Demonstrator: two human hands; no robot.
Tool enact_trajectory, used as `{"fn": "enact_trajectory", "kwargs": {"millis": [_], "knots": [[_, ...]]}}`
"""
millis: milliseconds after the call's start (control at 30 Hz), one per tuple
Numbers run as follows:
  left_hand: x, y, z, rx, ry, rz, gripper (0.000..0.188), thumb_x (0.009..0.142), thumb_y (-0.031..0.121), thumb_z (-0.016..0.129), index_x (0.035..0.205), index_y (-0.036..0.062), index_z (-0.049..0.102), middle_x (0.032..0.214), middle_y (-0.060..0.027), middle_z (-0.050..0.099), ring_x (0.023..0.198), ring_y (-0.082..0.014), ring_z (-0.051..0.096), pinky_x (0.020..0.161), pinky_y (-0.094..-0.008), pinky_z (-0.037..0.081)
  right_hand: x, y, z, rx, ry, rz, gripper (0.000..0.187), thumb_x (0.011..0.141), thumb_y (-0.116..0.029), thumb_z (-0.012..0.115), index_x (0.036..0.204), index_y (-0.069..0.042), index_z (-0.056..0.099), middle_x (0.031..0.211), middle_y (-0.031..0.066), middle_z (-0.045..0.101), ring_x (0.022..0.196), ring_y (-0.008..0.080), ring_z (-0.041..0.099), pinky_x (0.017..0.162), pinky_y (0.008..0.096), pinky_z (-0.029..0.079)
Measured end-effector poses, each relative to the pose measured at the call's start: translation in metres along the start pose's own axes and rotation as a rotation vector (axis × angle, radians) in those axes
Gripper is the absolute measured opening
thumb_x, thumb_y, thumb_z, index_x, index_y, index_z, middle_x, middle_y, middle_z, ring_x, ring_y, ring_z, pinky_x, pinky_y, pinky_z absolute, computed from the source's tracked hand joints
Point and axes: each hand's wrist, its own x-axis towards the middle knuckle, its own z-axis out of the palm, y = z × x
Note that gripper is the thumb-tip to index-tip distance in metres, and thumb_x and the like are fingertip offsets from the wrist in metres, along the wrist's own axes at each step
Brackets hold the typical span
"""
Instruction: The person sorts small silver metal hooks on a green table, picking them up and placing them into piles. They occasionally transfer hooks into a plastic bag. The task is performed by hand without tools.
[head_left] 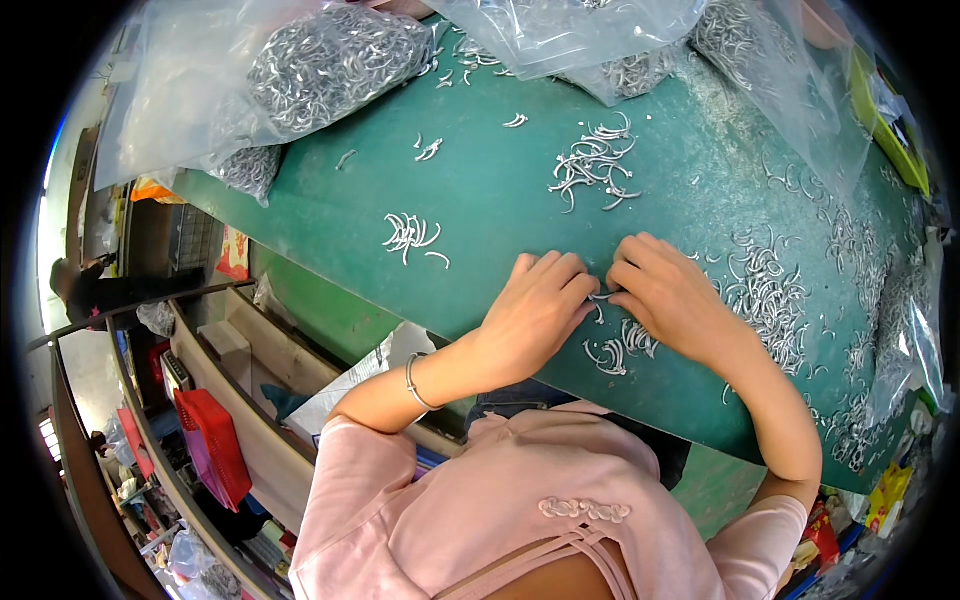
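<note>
My left hand [535,312] and my right hand [668,298] meet above the green tabletop, thumbs and fingers pinched together. Between the fingertips shows a small curved silvery metal piece [600,297], which both hands hold; the fingers cover part of it. Just below the hands lie small groups of the same pieces [606,357]. A loose cluster [594,165] rests beyond the hands, and a smaller cluster [408,232] sits to the left. Beside my right forearm spreads a big scattered heap [768,300] of these pieces.
Clear plastic bags full of the metal pieces [340,65] line the far edge of the green table [480,200]. A yellow-green tray [888,120] stands at the far right. To the left are a wooden drawer frame, a red basket [212,447] and another person in dark clothes [120,290].
</note>
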Motion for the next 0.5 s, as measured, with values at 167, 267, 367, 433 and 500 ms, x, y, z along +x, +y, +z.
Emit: {"fn": "enact_trajectory", "kwargs": {"millis": [167, 267, 367, 433, 500], "knots": [[0.001, 0.012, -0.006, -0.117, 0.096, -0.064, 0.04, 0.082, 0.004, 0.069, 0.12, 0.0051, 0.057, 0.106, -0.0109, 0.057, 0.092, -0.0285, 0.054, 0.08, -0.038, 0.039, -0.003, -0.005, -0.016, 0.012, -0.048, 0.022, 0.016, 0.079, -0.006, 0.07, 0.086, -0.003, 0.056, 0.09, 0.0116, 0.053, 0.089, 0.0314, 0.055, 0.077, 0.0425, 0.045], [-0.003, 0.007, -0.007, -0.049, 0.071, -0.035, 0.046, 0.083, 0.004, 0.069, 0.126, 0.0046, 0.054, 0.11, -0.013, 0.057, 0.094, -0.0299, 0.055, 0.081, -0.0386, 0.04, 0.003, 0.002, -0.024, -0.053, 0.121, 0.096, 0.013, 0.081, -0.005, 0.067, 0.087, -0.001, 0.056, 0.087, 0.0137, 0.055, 0.087, 0.0337, 0.055, 0.077, 0.0432, 0.046], [-0.002, 0.009, -0.006, -0.068, 0.074, -0.077, 0.048, 0.082, 0.004, 0.07, 0.127, 0.0044, 0.053, 0.112, -0.0134, 0.057, 0.097, -0.0302, 0.055, 0.082, -0.0385, 0.041, 0.009, 0.005, -0.028, 0.053, 0.109, 0.114, 0.011, 0.082, -0.003, 0.065, 0.088, 0.0, 0.057, 0.084, 0.0153, 0.057, 0.085, 0.036, 0.057, 0.075, 0.0442, 0.047], [0.004, 0.012, -0.006, -0.103, 0.182, -0.057, 0.043, 0.081, 0.003, 0.071, 0.122, 0.0041, 0.057, 0.109, -0.0132, 0.058, 0.095, -0.0305, 0.056, 0.081, -0.0387, 0.044, 0.009, -0.004, -0.021, 0.198, 0.096, 0.102, 0.011, 0.083, -0.003, 0.066, 0.088, 0.0, 0.057, 0.084, 0.0151, 0.057, 0.084, 0.0365, 0.057, 0.073, 0.0443, 0.047], [0.006, 0.005, -0.003, -0.11, 0.233, -0.044, 0.037, 0.08, 0.003, 0.072, 0.114, 0.0039, 0.061, 0.105, -0.0128, 0.06, 0.093, -0.0308, 0.058, 0.08, -0.0388, 0.046, 0.008, -0.013, -0.012, 0.339, 0.086, 0.143, 0.014, 0.083, -0.004, 0.067, 0.092, 0.0, 0.058, 0.085, 0.0143, 0.058, 0.083, 0.0361, 0.059, 0.071, 0.0428, 0.048]]}}
